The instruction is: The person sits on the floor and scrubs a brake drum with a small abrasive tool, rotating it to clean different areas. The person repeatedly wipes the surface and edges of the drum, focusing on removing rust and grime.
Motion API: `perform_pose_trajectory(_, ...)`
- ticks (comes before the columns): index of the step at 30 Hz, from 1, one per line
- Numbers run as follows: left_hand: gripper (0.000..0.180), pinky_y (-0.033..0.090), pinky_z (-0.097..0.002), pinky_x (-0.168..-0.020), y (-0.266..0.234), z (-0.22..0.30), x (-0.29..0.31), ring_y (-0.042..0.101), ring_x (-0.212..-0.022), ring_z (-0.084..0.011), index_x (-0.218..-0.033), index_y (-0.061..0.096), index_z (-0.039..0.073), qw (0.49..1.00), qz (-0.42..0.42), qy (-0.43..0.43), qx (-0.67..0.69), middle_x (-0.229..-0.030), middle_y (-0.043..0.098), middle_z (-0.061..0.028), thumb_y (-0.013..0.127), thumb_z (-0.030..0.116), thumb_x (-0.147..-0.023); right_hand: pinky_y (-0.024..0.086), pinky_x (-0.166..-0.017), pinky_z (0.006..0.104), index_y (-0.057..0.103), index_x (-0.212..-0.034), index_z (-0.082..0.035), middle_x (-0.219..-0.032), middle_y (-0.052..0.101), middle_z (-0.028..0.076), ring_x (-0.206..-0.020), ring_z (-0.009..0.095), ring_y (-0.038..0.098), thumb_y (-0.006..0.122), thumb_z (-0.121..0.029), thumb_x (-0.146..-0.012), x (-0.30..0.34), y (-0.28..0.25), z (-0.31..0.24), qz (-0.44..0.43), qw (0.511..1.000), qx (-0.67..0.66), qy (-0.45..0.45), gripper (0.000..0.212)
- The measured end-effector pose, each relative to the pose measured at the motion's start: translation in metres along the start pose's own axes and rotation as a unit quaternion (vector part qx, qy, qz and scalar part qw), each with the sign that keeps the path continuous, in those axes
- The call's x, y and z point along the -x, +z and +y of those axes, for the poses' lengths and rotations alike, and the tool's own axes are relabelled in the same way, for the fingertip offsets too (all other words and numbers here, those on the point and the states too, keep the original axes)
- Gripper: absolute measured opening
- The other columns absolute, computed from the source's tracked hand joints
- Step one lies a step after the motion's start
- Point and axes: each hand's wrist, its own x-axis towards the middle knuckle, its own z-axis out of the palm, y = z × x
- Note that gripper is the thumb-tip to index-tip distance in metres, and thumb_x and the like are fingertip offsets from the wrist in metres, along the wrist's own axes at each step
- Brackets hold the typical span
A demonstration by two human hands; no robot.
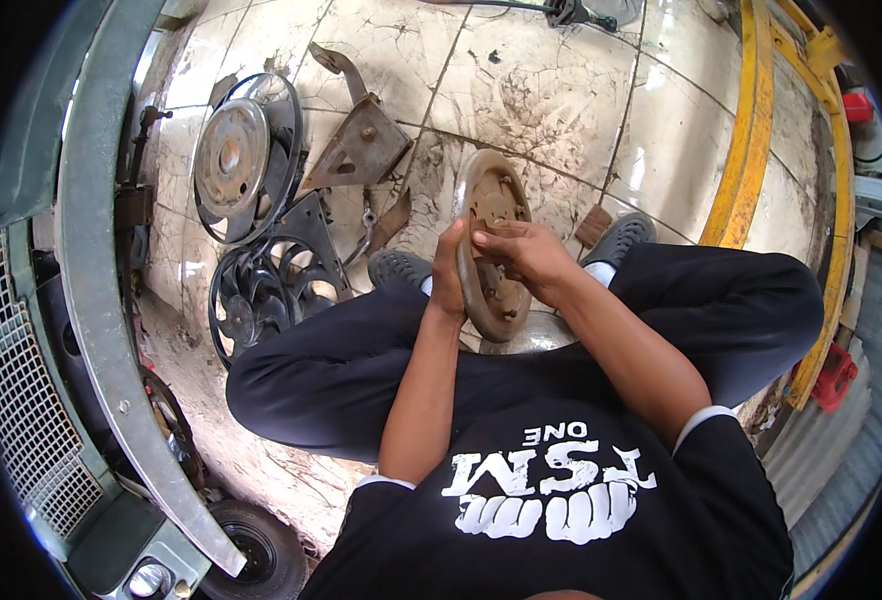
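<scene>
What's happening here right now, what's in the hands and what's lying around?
A person squatting on a dirty tiled floor holds a rusty round metal plate on edge in front of the knees. The left hand grips its near rim, and the right hand works at its face with the fingers. To the person's left lie a fan shroud with two fans and a rusty bracket, next to a vehicle's front end.

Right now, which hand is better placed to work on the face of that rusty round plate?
The right hand, probably: its fingers already lie on the face of the rusty round plate, while the left hand grips the rim to steady it.
</scene>
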Motion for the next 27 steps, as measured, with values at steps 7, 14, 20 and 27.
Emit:
perform_pose_trajectory(7,0.069,0.057,-0.0407,-0.092,-0.014,-0.008,-0.019,0.068,-0.107,-0.0258,-0.14,0.056,0.002,0.998,0.051,0.016,-0.022,-0.122,0.068,-0.015,0.05,0.056,-0.097,0.051,-0.074,0.0264,0.071,-0.116,0.005,-0.102,0.077,0.011,-0.094,0.015,0.072,0.085,-0.024,-0.09,-0.021,-0.027,-0.016,0.026,0.991,-0.045,-0.121,0.041)
perform_pose_trajectory(14,0.072,0.057,-0.0417,-0.091,0.022,-0.006,0.006,0.068,-0.101,-0.0262,-0.143,0.053,0.003,0.989,0.135,0.054,0.037,-0.116,0.068,-0.0152,0.053,0.056,-0.095,0.057,-0.09,0.032,0.065,-0.127,0.006,-0.113,0.074,0.012,-0.099,0.019,0.072,0.078,-0.012,-0.095,-0.019,-0.012,-0.038,0.141,0.95,-0.199,-0.194,0.039)
perform_pose_trajectory(20,0.066,0.046,-0.0426,-0.11,0.051,-0.022,-0.008,0.06,-0.128,-0.0269,-0.149,0.05,0.008,0.985,0.138,0.1,0.007,-0.139,0.061,-0.0101,0.049,0.055,-0.102,0.053,-0.071,0.0325,0.069,-0.126,-0.008,-0.107,0.075,0.004,-0.094,0.015,0.072,0.074,-0.016,-0.099,-0.03,0.029,-0.059,0.137,0.935,-0.231,-0.232,0.029)
perform_pose_trajectory(27,0.059,0.06,-0.0392,-0.083,0.051,0.004,-0.042,0.07,-0.092,-0.0255,-0.132,0.06,0.007,0.996,0.086,0.002,-0.001,-0.11,0.068,-0.0111,0.058,0.054,-0.097,0.06,-0.077,0.0325,0.062,-0.128,-0.001,-0.114,0.071,0.011,-0.097,0.023,0.073,0.072,-0.005,-0.098,-0.025,0.003,-0.094,0.153,0.903,-0.267,-0.301,0.032)
